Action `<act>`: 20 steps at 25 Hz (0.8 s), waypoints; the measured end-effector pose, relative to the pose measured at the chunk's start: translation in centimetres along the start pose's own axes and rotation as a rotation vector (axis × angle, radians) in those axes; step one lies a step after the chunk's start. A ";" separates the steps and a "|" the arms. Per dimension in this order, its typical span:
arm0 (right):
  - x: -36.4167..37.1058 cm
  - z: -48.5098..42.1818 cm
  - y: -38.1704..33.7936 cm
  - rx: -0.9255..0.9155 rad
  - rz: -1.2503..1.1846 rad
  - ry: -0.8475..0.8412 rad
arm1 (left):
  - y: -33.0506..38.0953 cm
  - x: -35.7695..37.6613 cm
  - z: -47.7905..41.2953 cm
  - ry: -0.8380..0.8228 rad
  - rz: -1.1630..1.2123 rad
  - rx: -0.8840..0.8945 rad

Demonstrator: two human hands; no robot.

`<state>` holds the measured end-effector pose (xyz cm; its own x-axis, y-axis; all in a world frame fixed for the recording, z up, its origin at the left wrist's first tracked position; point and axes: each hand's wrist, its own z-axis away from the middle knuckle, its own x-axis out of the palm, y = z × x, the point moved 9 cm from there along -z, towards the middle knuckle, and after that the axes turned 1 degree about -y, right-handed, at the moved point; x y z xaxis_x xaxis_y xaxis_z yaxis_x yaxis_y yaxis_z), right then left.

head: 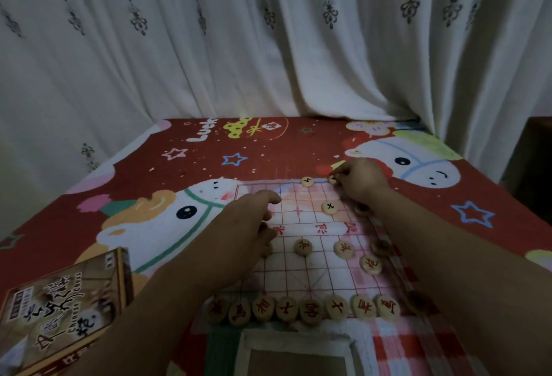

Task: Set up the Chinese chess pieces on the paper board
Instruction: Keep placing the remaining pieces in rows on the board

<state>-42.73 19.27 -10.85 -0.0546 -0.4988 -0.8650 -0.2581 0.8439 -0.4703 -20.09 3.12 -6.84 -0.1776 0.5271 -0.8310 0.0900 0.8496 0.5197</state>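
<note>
This looks like a home, most likely a bedroom. A white curtain [268,47] with small dark floral sprigs hangs in folds across the whole far side. The near surface is covered by a red fleece blanket [298,148] printed with cartoon animals, stars and the word "Luck". A boxed game, the chess box [59,313], lies on it at near left.

Dim, soft indoor light with a wide-angle warp

The scene was underlit and grainy; the curtain [268,47] took the brightest, even light, with no glare. Both forearms read as dark, soft shapes. The box [56,313] at the lower left corner was smeared and bent by edge distortion, and the piece markings were blurred.
</note>
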 end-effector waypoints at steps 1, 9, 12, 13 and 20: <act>-0.3 0.2 0.0 -0.015 0.004 0.018 | 0.0 -0.1 0.0 0.003 0.017 -0.003; -0.8 2.0 -1.6 -0.193 0.075 0.041 | 0.1 -0.8 0.1 0.049 0.073 0.042; -3.0 6.3 -6.1 -0.225 -0.497 -0.024 | 0.9 -1.7 0.3 0.130 0.137 0.122; -3.0 8.1 -7.9 -0.242 -0.641 -0.146 | 1.1 -2.0 0.4 0.157 0.137 0.144; -0.6 13.5 -11.2 -0.219 -0.915 -0.550 | 2.8 -2.6 1.0 0.282 0.089 0.265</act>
<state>-26.73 12.74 -7.45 0.6705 -0.7176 -0.1883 -0.1506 0.1169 -0.9817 -18.34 4.11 -3.44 -0.4168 0.6045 -0.6788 0.3599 0.7955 0.4874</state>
